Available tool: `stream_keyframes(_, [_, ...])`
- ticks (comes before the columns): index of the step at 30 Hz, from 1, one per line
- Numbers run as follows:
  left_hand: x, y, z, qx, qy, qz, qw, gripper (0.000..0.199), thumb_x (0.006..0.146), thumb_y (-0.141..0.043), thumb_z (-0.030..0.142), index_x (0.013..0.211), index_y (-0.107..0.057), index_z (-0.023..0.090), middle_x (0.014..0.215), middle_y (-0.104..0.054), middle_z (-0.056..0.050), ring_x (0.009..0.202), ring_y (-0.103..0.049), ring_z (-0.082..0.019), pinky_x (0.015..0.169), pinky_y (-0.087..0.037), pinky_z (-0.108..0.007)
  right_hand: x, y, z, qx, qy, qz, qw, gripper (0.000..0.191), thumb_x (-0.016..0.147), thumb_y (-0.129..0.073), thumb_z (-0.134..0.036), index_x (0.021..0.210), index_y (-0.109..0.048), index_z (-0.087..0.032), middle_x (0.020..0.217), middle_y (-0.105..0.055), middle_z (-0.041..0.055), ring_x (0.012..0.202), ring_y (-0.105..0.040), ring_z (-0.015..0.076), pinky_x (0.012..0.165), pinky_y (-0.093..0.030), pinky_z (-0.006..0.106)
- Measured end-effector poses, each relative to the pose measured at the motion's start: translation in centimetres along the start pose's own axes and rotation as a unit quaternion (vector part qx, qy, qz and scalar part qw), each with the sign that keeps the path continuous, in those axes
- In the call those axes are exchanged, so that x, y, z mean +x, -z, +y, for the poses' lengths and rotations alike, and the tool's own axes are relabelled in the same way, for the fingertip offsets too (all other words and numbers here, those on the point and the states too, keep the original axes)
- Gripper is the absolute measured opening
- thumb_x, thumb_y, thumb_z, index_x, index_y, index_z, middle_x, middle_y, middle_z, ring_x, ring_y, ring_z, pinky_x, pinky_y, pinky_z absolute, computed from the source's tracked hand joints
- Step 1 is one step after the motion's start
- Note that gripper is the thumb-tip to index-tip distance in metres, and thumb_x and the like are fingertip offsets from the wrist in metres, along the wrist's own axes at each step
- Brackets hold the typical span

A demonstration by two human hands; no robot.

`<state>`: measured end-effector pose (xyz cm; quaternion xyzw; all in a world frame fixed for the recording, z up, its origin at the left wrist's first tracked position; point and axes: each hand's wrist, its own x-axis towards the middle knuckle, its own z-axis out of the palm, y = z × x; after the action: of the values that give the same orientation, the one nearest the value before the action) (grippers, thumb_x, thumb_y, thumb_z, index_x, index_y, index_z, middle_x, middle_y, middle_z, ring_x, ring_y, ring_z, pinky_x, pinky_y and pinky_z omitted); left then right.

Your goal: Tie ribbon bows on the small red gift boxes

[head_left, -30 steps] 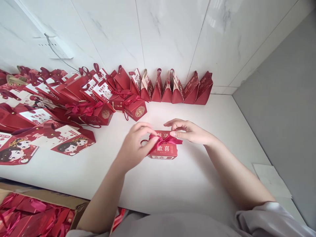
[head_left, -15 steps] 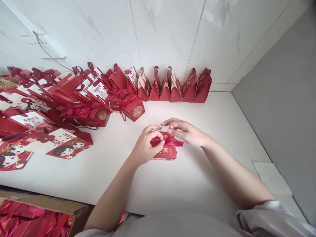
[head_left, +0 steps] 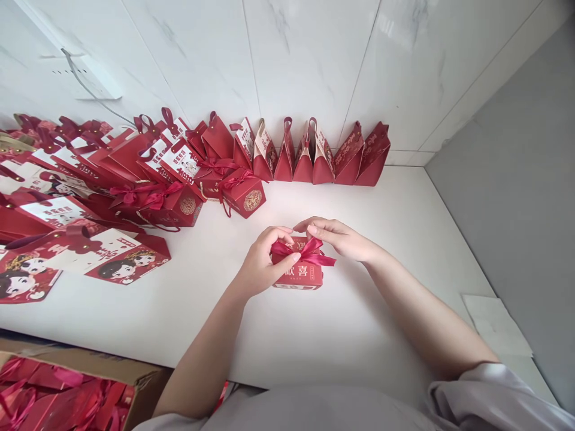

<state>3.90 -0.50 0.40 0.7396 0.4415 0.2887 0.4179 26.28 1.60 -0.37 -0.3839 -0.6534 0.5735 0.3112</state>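
A small red box (head_left: 299, 278) with pale lettering lies on the white table, topped by a dark pink ribbon bow (head_left: 309, 254). Curved around the bow's left loop is my left hand (head_left: 261, 263), its thumb tip resting by the knot and its index finger apart, near the box's far edge. My right hand (head_left: 344, 239) is at the bow's right loop, with thumb and fingers drawn together at its upper edge; the exact contact is partly hidden. A ribbon tail sticks out to the right below this hand.
Many red gift boxes (head_left: 128, 158) crowd the left of the table (head_left: 359, 335). A row of red pouches (head_left: 303, 161) stands along the tiled wall. A cardboard carton (head_left: 148, 383) of ribboned red boxes is at the lower left. White sheets (head_left: 496, 323) lie at the right.
The bow's loops show more fully, with the right one raised. My left thumb and index finger have spread apart, and my right thumb has moved up. The view has shifted slightly.
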Motion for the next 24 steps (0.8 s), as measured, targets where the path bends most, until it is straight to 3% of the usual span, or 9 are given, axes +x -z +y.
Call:
stream_keyframes(5, [-0.1, 1.2, -0.6, -0.078, 0.016, -0.041, 0.996, 0.016, 0.090, -0.059, 0.029, 0.101, -0.050, 0.023, 0.142, -0.048, -0.006, 0.119, -0.057, -0.024, 0.075, -0.052, -0.028, -0.3, -0.1, -0.1, 0.012, 0.006, 0.008, 1.000, 0.038, 0.100, -0.042, -0.052, 0.090, -0.061, -0.021, 0.115, -0.064, 0.0040, 0.100, -0.056, 0.0204, 0.089, -0.041, 0.035])
stream_keyframes(11, [0.0, 1.8, -1.2, -0.063, -0.003, -0.061, 0.996, 0.012, 0.088, -0.053, 0.018, 0.099, -0.054, 0.022, 0.139, -0.049, -0.007, 0.124, -0.053, -0.024, 0.080, -0.052, -0.029, -0.7, 0.3, -0.8, -0.014, 0.012, 0.029, 0.999, 0.030, 0.097, -0.050, -0.051, 0.102, -0.059, -0.023, 0.122, -0.061, 0.0054, 0.114, -0.055, 0.0236, 0.097, -0.041, 0.037])
stream_keyframes(16, [0.1, 1.5, -1.5, -0.041, -0.012, -0.033, 0.999, 0.004, 0.088, -0.057, 0.021, 0.085, -0.055, 0.021, 0.134, -0.052, -0.006, 0.125, -0.052, -0.024, 0.076, -0.051, -0.028, -2.1, 2.5, -1.6, -0.100, -0.041, 0.031, 0.994, 0.031, 0.093, -0.056, -0.053, 0.106, -0.059, -0.026, 0.112, -0.065, 0.0040, 0.104, -0.059, 0.0234, 0.090, -0.044, 0.038])
stream_keyframes(20, [0.3, 1.2, -1.7, -0.054, -0.006, -0.009, 0.998, 0.020, 0.089, -0.060, 0.030, 0.073, -0.056, 0.018, 0.131, -0.055, -0.007, 0.121, -0.055, -0.025, 0.071, -0.052, -0.027, -3.0, 4.0, -2.3, -0.159, -0.097, -0.055, 0.981, 0.033, 0.093, -0.054, -0.055, 0.102, -0.062, -0.025, 0.106, -0.068, 0.0041, 0.098, -0.060, 0.0228, 0.087, -0.044, 0.037])
stream_keyframes(24, [0.4, 1.1, -1.7, -0.105, 0.028, -0.007, 0.994, 0.038, 0.089, -0.061, 0.038, 0.059, -0.053, 0.016, 0.130, -0.056, -0.008, 0.108, -0.062, -0.025, 0.069, -0.054, -0.030, -2.9, 3.9, -2.5, -0.171, -0.124, -0.150, 0.966, 0.034, 0.091, -0.056, -0.054, 0.106, -0.065, -0.025, 0.111, -0.069, 0.0043, 0.102, -0.061, 0.0240, 0.089, -0.044, 0.036])
